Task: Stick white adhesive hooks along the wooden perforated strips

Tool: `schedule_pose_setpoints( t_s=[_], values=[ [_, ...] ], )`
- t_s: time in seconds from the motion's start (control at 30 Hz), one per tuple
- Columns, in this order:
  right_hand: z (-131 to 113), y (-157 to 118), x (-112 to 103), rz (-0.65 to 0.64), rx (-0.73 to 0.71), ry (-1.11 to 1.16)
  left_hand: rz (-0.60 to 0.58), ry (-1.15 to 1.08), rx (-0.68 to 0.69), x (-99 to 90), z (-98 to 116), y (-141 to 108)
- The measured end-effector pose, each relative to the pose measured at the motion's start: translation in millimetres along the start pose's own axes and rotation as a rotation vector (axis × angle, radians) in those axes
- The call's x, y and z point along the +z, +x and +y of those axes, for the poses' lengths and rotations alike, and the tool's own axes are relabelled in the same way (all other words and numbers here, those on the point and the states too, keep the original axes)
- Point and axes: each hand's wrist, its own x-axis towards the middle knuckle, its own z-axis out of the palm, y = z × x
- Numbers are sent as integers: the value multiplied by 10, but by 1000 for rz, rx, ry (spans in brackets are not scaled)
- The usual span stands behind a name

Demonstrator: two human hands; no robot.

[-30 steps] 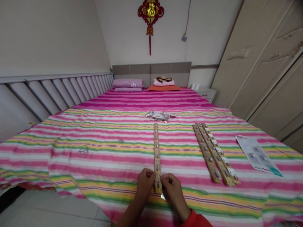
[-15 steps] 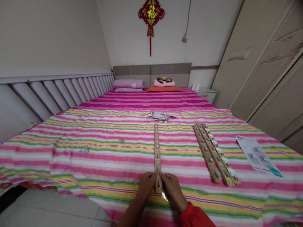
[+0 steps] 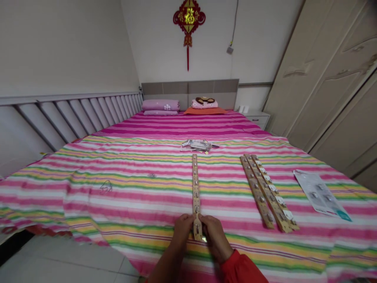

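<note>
A long, narrow tan strip [image 3: 196, 188] lies lengthwise on the striped sheet, with a row of small metal fittings along it. At its near end, my left hand [image 3: 183, 228] grips the left edge with closed fingers. Opposite it, my right hand [image 3: 213, 232] pinches the right edge, thumb near the strip's top. A small shiny piece [image 3: 204, 239] shows beside the strip under my right hand; its kind I cannot make out.
Several similar strips [image 3: 257, 192] lie side by side to the right, some with white discs. Farther right is a blister pack [image 3: 321, 194]. A clear plastic bag [image 3: 197, 146] lies beyond the strip. Thin wire [image 3: 106, 187] and a small metal piece [image 3: 151, 175] lie left.
Both hands stay at the strip's near end. The shiny piece by my right hand now shows less, closer against the strip. Everything else looks the same.
</note>
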Motion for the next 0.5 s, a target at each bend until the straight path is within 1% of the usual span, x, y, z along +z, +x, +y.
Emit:
schedule_pose_setpoints(
  t_s=[0.13, 0.23, 0.33, 0.43, 0.5],
  values=[
    [-92, -60, 15, -14, 51, 64, -25, -42, -3, -5, -35, 7],
    [-137, -88, 11, -35, 139, 101, -48, -55, -7, -7, -32, 5],
    [-154, -101, 2, -48, 223, 124, -45, -71, -1, -3, -8, -14],
    [-150, -106, -6, -56, 251, 129, -47, -104, -23, 7, 21, -44],
    [-142, -108, -11, -63, 255, 133, -77, -133, -40, 16, 30, -58]
  ],
)
